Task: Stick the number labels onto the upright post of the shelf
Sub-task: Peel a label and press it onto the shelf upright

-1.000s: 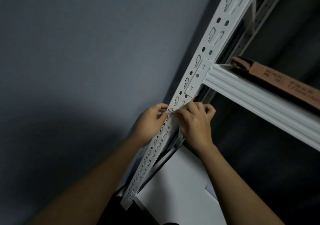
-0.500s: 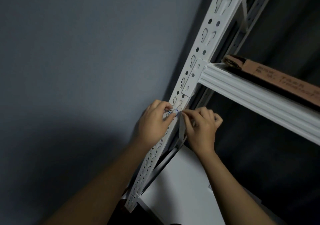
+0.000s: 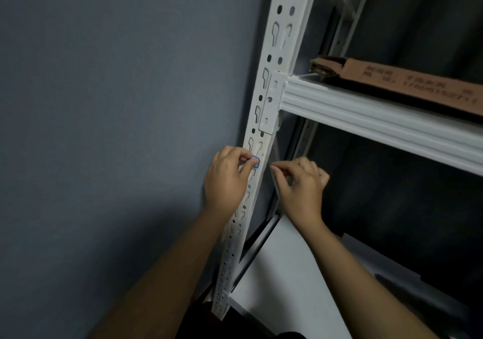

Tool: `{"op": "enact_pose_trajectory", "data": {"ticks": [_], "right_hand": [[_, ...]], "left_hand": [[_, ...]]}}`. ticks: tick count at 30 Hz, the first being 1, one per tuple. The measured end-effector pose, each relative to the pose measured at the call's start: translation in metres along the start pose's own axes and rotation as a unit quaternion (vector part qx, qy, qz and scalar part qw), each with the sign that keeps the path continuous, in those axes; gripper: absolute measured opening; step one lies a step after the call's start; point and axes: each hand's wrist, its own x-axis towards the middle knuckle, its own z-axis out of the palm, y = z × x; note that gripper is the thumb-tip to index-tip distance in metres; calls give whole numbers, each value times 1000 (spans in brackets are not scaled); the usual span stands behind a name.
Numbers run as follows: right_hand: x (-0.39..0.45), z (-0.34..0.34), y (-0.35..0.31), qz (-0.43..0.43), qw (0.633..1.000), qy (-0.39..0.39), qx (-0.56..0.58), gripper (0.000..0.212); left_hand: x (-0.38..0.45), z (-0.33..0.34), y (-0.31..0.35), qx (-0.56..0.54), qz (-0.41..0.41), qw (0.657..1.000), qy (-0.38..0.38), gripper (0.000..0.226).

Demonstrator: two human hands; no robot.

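Head camera looks up along the white slotted upright post (image 3: 283,38) of the shelf, set against a grey wall (image 3: 117,90). The left hand (image 3: 226,181) is on the post's front face – thumb and forefinger curled, pinching a small blue-edged number label (image 3: 256,162) against the metal just below the beam bracket (image 3: 271,103). The digit on it is too blurred to read. The right hand (image 3: 300,187) sits just beside the post's right edge, apart from the label, fingers curled with thumb and forefinger tips together – whether they pinch anything I cannot tell. The white shelf beam (image 3: 379,121) runs off right, with a brown cardboard box (image 3: 405,82) lying on top, and a white panel (image 3: 287,286) sits lower down
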Motion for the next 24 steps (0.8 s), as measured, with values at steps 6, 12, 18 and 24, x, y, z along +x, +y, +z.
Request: {"op": "enact_pose_trajectory", "data": {"ticks": [6,12,18,24], "right_hand": [[4,3,-8,76,983,-21,167,24],[5,12,-14,109,968,-8,224,24],[1,15,-15,139,960,6,241,21],[0,16,-16,148,957,3,249,21]], "left_hand": [[0,-5,1,15,14,1000,-14,13],[3,-9,-3,43,46,998,-11,17],[0,-11,-4,48,61,997,-14,17],[-2,-8,-7,29,65,997,-7,15]]}}
